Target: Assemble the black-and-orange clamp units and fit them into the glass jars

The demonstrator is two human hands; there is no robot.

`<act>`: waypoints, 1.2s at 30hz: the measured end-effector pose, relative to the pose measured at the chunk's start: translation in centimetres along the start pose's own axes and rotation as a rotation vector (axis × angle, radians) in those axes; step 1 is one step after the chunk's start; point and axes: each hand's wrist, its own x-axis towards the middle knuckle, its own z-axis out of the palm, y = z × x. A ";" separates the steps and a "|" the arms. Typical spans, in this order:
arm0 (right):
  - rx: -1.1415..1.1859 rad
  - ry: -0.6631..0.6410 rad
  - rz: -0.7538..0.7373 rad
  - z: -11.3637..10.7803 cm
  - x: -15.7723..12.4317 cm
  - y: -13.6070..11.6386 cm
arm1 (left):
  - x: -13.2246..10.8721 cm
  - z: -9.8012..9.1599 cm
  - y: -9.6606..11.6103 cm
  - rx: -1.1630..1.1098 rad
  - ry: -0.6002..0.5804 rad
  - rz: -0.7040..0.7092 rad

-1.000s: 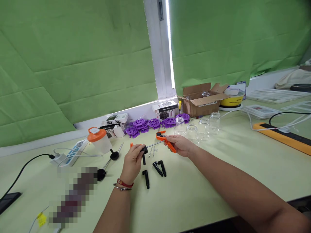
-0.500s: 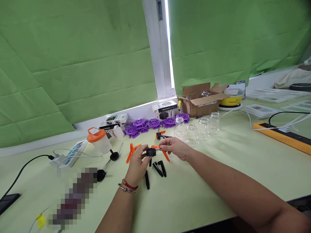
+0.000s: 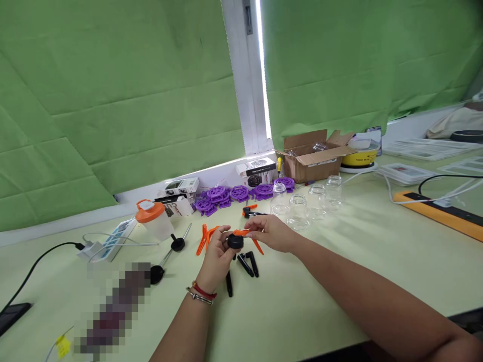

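Round black plastic cap (image 3: pixel 235 242) in curled left hand (image 3: pixel 218 256) has neared (bringing parts together) angled orange plastic piece (image 3: pixel 241 233) pinched by right hand (image 3: pixel 270 234).

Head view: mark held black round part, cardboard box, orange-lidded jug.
Held black round part (image 3: pixel 235 242): head view, side.
Cardboard box (image 3: pixel 319 173): head view, front wall.
Orange-lidded jug (image 3: pixel 161 226): head view, translucent body.

The cap (image 3: pixel 235 242) is black, the bracket (image 3: pixel 258 246) orange, the curtain (image 3: pixel 151 75) green.
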 end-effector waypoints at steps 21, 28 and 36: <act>-0.155 0.007 -0.241 0.3 -0.2 -0.4 | -0.2 -0.3 0.4 0.038 -0.136 0.120; -0.220 0.445 -0.099 -0.3 0.5 1.2 | 1.0 -2.4 -0.2 -0.134 0.345 0.148; -0.800 -0.145 -0.414 2.3 3.1 3.2 | 1.7 -2.9 -0.4 -0.285 0.521 0.142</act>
